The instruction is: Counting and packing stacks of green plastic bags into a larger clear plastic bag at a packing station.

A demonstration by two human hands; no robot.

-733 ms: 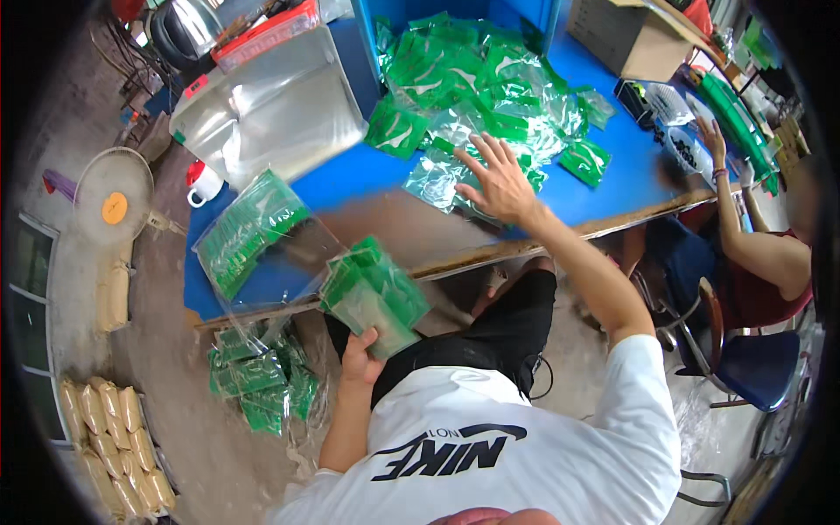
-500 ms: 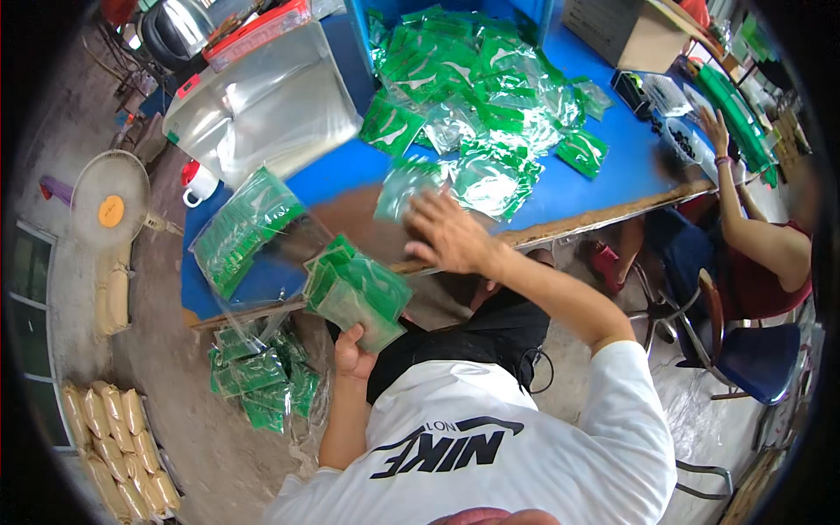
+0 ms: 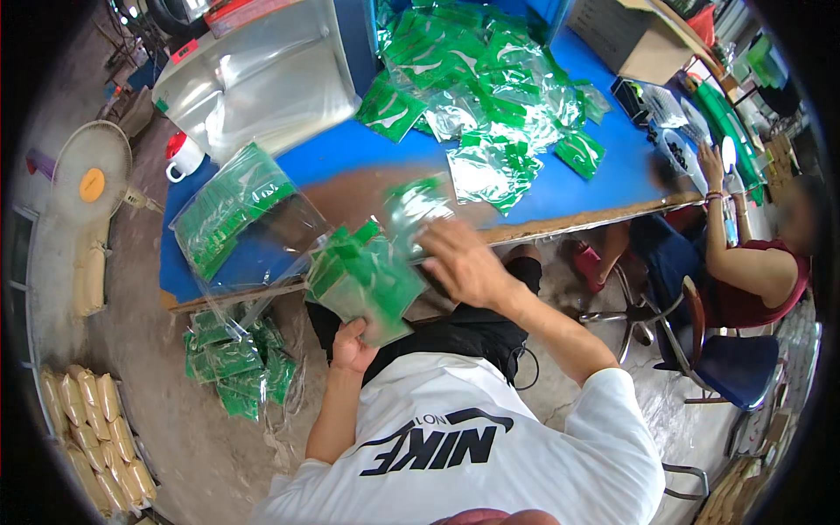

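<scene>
My left hand (image 3: 353, 347) grips a fanned stack of flat green-and-clear plastic packets (image 3: 372, 284) by its near end, thumb on top, just off the table's front edge. My right hand (image 3: 475, 265) is closed at the near side of a single green-and-clear packet (image 3: 416, 203), close to the right of that stack; the fingertips are partly blurred. Beyond it, a large heap of similar packets (image 3: 499, 83) spreads from a blue bin over the blue table (image 3: 367, 157). To the left, a clear plastic bag (image 3: 297, 223) holds a row of green packets (image 3: 232, 210).
Clear plastic sheets (image 3: 271, 74) lie at the back left, near a white-and-red mug (image 3: 182, 157). Bagged green packets (image 3: 241, 359) rest on the floor. A fan (image 3: 92, 179) stands left. At right are a cardboard box (image 3: 626, 39), a co-worker (image 3: 744, 271) and a chair (image 3: 726, 359).
My right hand has drawn one packet off the heap, toward me and the stack. The left hand still holds the stack, which is fanned wider. The view has shifted slightly.
</scene>
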